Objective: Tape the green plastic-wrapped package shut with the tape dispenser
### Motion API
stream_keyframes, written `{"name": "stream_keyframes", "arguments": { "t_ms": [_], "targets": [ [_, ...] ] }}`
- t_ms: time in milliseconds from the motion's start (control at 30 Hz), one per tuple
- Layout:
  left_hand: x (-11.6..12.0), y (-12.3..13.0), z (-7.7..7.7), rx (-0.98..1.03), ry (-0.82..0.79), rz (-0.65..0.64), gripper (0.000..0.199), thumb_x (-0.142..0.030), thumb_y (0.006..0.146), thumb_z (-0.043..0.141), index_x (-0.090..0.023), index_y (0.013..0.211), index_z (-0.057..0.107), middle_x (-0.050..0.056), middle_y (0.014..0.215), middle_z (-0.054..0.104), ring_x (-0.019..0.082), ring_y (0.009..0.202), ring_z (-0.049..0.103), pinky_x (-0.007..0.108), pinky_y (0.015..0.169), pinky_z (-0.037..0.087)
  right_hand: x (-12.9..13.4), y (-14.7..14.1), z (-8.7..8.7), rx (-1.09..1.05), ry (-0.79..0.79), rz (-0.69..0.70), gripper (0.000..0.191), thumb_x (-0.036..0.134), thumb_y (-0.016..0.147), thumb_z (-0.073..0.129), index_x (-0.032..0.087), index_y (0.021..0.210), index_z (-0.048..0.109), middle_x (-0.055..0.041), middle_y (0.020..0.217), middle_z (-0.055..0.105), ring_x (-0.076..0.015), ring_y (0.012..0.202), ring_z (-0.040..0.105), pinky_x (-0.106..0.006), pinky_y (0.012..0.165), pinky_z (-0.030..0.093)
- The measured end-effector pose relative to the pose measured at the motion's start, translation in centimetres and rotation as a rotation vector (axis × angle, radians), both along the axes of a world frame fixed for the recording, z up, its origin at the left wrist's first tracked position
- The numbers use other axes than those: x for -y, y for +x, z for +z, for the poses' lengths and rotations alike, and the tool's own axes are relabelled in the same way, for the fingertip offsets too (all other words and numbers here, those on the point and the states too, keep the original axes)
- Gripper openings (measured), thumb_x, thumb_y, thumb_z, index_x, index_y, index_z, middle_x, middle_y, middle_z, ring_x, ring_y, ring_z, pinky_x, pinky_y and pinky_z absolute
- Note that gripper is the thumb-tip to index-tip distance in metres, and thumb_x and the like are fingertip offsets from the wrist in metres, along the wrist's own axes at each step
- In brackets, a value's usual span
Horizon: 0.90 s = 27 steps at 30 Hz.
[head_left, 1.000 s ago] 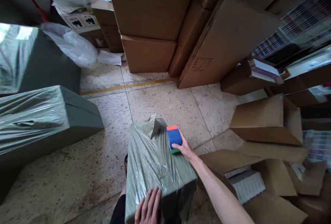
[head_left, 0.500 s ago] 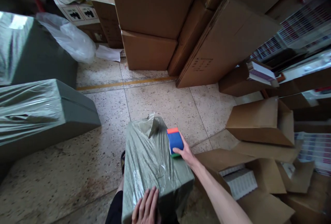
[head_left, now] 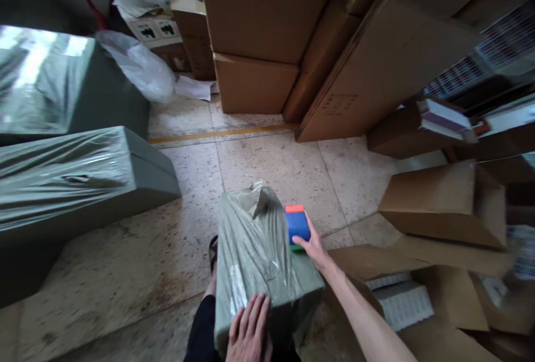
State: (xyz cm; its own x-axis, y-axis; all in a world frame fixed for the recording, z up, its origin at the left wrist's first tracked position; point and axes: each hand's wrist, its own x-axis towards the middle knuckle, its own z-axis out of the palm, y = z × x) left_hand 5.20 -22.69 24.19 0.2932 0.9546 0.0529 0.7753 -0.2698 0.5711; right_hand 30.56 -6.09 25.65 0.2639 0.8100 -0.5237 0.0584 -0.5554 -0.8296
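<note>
A grey-green package wrapped in clear plastic film [head_left: 259,261] stands in front of me at the bottom centre. My left hand [head_left: 249,333] lies flat on its near top edge, fingers spread. My right hand [head_left: 314,246] holds a small blue block with an orange top and a green base [head_left: 297,226] against the package's far right side. Loose film sticks up at the package's far end.
Two larger film-wrapped grey packages [head_left: 79,178] lie at the left. Stacked cardboard boxes [head_left: 259,22] fill the back. Open cartons [head_left: 443,206] and flattened cardboard crowd the right. Speckled tile floor [head_left: 271,167] lies between. A white plastic bag [head_left: 146,72] sits at back left.
The view has shifted slightly, so everything sits a little further right. Both hands keep their places on the package and the block.
</note>
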Motion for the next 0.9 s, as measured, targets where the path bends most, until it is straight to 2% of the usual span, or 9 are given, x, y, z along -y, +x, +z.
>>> {"name": "stream_keyframes", "arguments": {
  "t_ms": [100,200,267,333,433,533,633,767,900],
  "targets": [
    [0.3,-0.4,0.8,-0.070,0.030,-0.174,0.072,-0.014,0.079,0.053,-0.017,0.151,0.042,0.005,0.150,0.058,0.021,0.148,0.036,0.041,0.127,0.015,-2.1,-4.0,0.6,-0.077,-0.024,0.016,0.102,0.029,0.067,0.083,0.028,0.155,0.030,-0.0081,0.148,0.057,-0.0287,0.132,0.056,-0.055,0.122,0.031],
    [0.0,-1.0,0.9,-0.145,0.109,-0.300,0.075,-0.011,0.073,0.051,-0.012,0.148,0.045,0.009,0.149,0.059,0.027,0.151,0.032,0.044,0.124,0.020,-0.3,-8.8,3.8,-0.364,-0.076,0.216,0.101,0.027,0.071,0.082,0.036,0.155,0.027,-0.0027,0.153,0.053,-0.0261,0.135,0.054,-0.049,0.120,0.036],
    [-0.2,-1.4,0.7,-0.149,0.173,-0.326,0.074,-0.011,0.072,0.051,-0.010,0.146,0.048,0.011,0.146,0.062,0.030,0.151,0.030,0.045,0.122,0.022,1.3,-11.6,4.8,-0.466,-0.117,0.368,0.102,0.025,0.068,0.084,0.038,0.153,0.030,-0.0008,0.154,0.051,-0.0263,0.138,0.051,-0.047,0.121,0.036],
    [-0.4,-1.7,0.4,-0.153,0.179,-0.364,0.075,-0.012,0.072,0.050,-0.010,0.146,0.047,0.011,0.148,0.060,0.029,0.152,0.028,0.042,0.122,0.023,1.5,-14.0,3.6,-0.447,-0.122,0.419,0.101,0.025,0.067,0.085,0.037,0.152,0.033,-0.0009,0.151,0.054,-0.0267,0.137,0.052,-0.046,0.121,0.035],
    [-0.1,-2.2,0.0,-0.179,0.105,-0.418,0.077,-0.013,0.074,0.048,-0.012,0.150,0.041,0.007,0.159,0.047,0.025,0.153,0.026,0.038,0.122,0.024,-1.0,-16.7,-0.7,-0.300,-0.083,0.348,0.102,0.028,0.067,0.084,0.033,0.154,0.032,-0.0034,0.145,0.060,-0.0271,0.132,0.056,-0.048,0.120,0.036],
    [0.8,-2.5,-0.4,-0.171,0.145,-0.418,0.070,-0.017,0.081,0.049,-0.015,0.150,0.042,0.004,0.162,0.043,0.023,0.153,0.025,0.034,0.122,0.026,-4.1,-18.0,-3.3,-0.176,-0.051,0.294,0.106,0.025,0.063,0.084,0.029,0.155,0.030,-0.0051,0.148,0.058,-0.0275,0.135,0.053,-0.049,0.121,0.035],
    [1.6,-2.5,-0.9,-0.171,0.196,-0.419,0.061,-0.023,0.087,0.050,-0.017,0.148,0.046,0.004,0.163,0.041,0.023,0.153,0.026,0.033,0.122,0.025,-3.5,-17.2,-1.2,-0.281,-0.064,0.326,0.103,0.023,0.065,0.082,0.032,0.154,0.031,-0.0025,0.146,0.059,-0.0273,0.130,0.057,-0.048,0.117,0.040],
    [2.0,-2.5,-1.2,-0.151,0.173,-0.399,0.057,-0.030,0.090,0.049,-0.019,0.147,0.048,0.003,0.158,0.049,0.023,0.154,0.021,0.036,0.125,0.018,1.1,-15.3,2.7,-0.417,-0.120,0.498,0.101,0.026,0.069,0.083,0.037,0.154,0.030,-0.0004,0.147,0.058,-0.0292,0.132,0.056,-0.050,0.117,0.039],
    [1.8,-2.8,-0.8,-0.147,0.163,-0.436,0.060,-0.043,0.092,0.052,-0.018,0.147,0.049,0.005,0.160,0.047,0.024,0.153,0.024,0.034,0.124,0.021,0.7,-17.0,0.8,-0.234,-0.104,0.391,0.101,0.025,0.067,0.083,0.034,0.154,0.031,-0.0028,0.146,0.059,-0.0298,0.135,0.053,-0.051,0.121,0.034]
  ]
}}
